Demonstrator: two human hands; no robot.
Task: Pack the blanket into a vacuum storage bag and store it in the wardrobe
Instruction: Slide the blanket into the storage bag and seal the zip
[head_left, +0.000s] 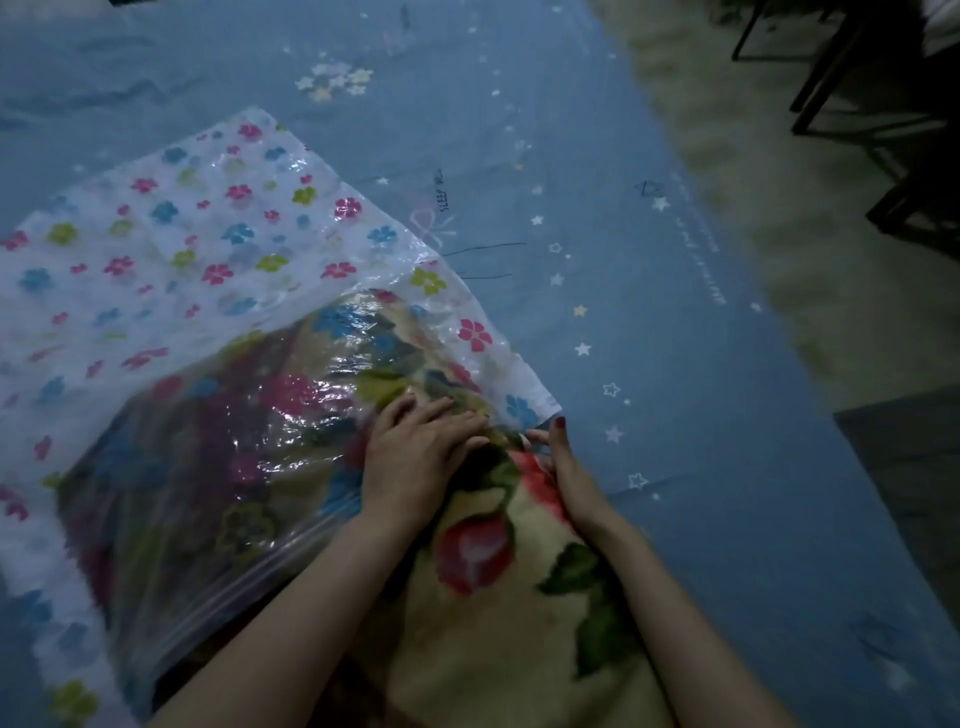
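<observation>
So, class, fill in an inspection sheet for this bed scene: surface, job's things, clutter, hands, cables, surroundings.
Surface: blue bedsheet printed with stars, lying flat.
Job's things: flowered blanket partly inside the vacuum storage bag; its near end sticks out of the bag's mouth.
Clutter: nothing seen.
Hands: left hand rests flat on the blanket at the bag's mouth, fingers fairly straight; right hand pinches the bag's edge.
Cables: nothing seen.
Surroundings: pale floor beside the bed; dark furniture legs at the upper right.

hands: 2 | blanket: 1 | vacuum bag: 1 | bedsheet: 1
</observation>
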